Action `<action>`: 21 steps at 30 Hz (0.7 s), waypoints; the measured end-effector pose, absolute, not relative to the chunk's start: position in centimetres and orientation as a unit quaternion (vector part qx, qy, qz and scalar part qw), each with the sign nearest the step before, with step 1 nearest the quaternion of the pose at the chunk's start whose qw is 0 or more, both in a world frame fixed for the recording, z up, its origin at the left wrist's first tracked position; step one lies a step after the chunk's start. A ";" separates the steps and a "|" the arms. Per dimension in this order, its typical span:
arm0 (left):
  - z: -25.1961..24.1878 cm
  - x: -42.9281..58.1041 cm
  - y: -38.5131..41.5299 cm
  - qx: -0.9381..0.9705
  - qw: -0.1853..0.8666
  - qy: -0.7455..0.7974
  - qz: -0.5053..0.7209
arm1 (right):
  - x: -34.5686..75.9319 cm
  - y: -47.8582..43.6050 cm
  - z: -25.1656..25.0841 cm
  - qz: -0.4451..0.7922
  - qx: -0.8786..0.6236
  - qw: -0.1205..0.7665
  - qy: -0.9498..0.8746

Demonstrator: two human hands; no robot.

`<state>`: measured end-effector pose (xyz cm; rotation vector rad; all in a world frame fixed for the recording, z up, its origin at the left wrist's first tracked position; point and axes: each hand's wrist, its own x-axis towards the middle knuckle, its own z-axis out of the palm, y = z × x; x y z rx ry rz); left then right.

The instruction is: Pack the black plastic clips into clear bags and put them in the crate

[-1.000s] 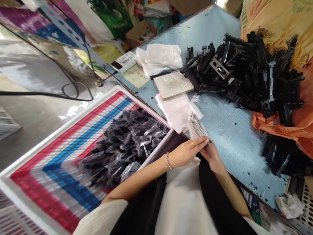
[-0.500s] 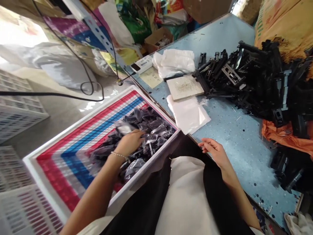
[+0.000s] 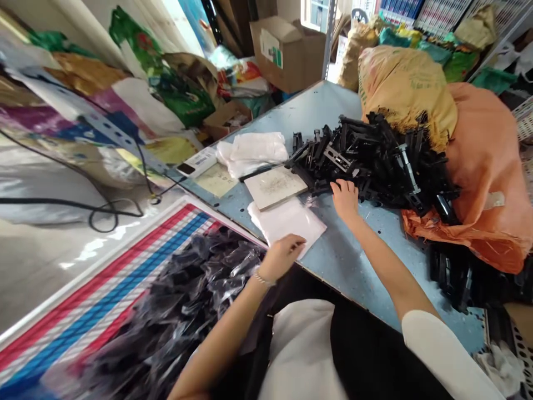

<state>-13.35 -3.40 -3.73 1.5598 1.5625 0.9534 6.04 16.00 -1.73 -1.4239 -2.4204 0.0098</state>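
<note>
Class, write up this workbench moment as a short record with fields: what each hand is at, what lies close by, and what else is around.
Left hand: at the edge of a white plastic sheet, bead bracelet on the wrist
Right hand: fingers on a heap of black plastic parts
Nearby: pale board with fine debris; white plastic bags; bagged black parts in a striped tray
Rest: blue speckled table; orange sack; yellow sack; cardboard box
</note>
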 end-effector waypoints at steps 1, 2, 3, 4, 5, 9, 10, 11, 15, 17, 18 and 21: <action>-3.7 -11.3 -2.2 0.611 0.376 0.581 0.385 | 5.9 17.4 -1.4 -0.009 -0.505 0.154 -0.849; -3.8 -9.6 -1.2 0.608 0.391 0.563 0.401 | 5.9 18.4 -1.1 -0.009 -0.506 0.155 -0.849; -4.1 -8.3 -0.2 0.596 0.403 0.553 0.421 | 6.1 19.0 -0.7 0.001 -0.498 0.168 -0.851; -4.5 -7.3 0.8 0.579 0.412 0.547 0.443 | 6.5 19.1 -0.4 0.016 -0.485 0.190 -0.853; -4.8 -6.6 1.7 0.559 0.419 0.543 0.466 | 7.0 19.0 0.0 0.031 -0.470 0.217 -0.855; -5.5 -4.7 6.5 0.355 0.499 0.550 0.567 | 9.3 17.0 0.3 0.075 -0.437 0.241 -0.863; -5.4 -4.3 8.1 0.285 0.531 0.546 0.583 | 9.7 16.6 0.1 0.079 -0.447 0.229 -0.861; -5.1 -3.8 9.8 0.224 0.559 0.537 0.591 | 10.2 16.2 -0.2 0.082 -0.458 0.216 -0.858; -3.8 -2.5 16.4 0.162 0.600 0.518 0.588 | 11.4 15.4 -1.8 0.108 -0.477 0.205 -0.848; -3.2 -2.3 18.2 0.155 0.585 0.524 0.600 | 12.2 14.9 -2.3 0.126 -0.465 0.234 -0.844; -3.1 -2.4 18.6 0.155 0.567 0.530 0.611 | 12.7 14.6 -2.5 0.134 -0.461 0.256 -0.839; -2.8 -3.2 17.3 0.182 0.488 0.547 0.656 | 14.3 13.3 -2.6 0.156 -0.467 0.317 -0.811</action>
